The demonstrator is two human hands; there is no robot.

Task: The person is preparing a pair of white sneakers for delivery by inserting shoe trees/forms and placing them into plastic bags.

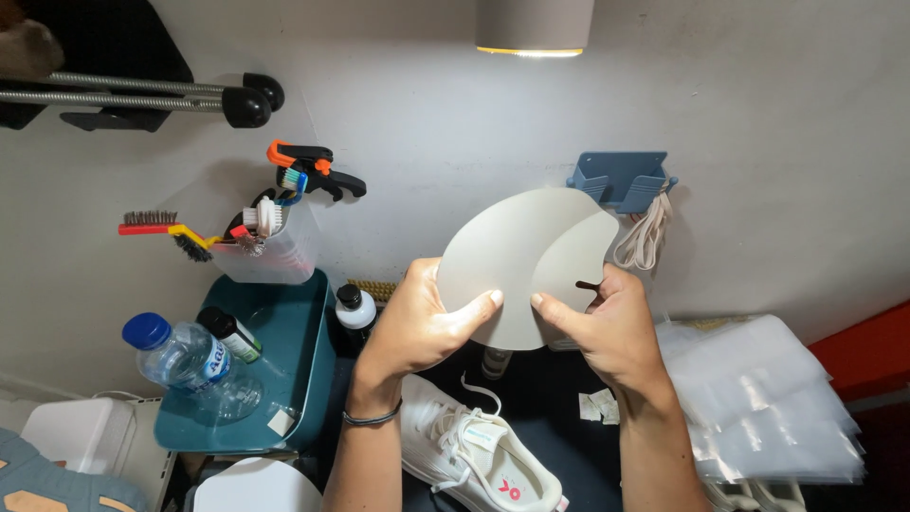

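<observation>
Holding: I see both hands pinching a round pale sheet (517,256) up in front of the far wall, above the white sneaker (474,455).
Sheet vs fingers: rises up and far from thumbs; overlapped flap on right.
Left hand (417,327): closed on sheet's lower left edge.
Right hand (611,327): closed on lower right flap.
Nearer hand: both equal.
Pose: forearms rising from near edge, thumbs almost meeting.

A pale, round, curled paper sheet (517,256) held upright above the white sneaker (474,455).
</observation>
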